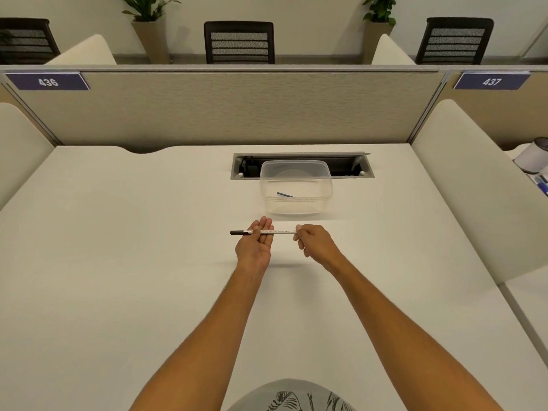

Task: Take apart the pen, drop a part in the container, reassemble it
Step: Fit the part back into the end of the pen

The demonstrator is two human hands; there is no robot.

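A white pen (280, 231) with a black cap at its left end lies level between both hands, above the white desk (118, 247). My left hand (255, 245) is palm up, and the pen rests across its fingers with the thumb on top. My right hand (313, 241) pinches the pen's right end with its fingertips. Just beyond the hands stands a clear plastic container (296, 186), open at the top. A thin blue pen part (285, 194) lies inside it on the bottom.
A cable tray opening (350, 169) is sunk in the desk behind the container. A beige partition (231, 108) closes the far edge, and white side dividers (474, 188) flank the desk. A white cylinder (533, 155) stands on the neighbouring desk at right.
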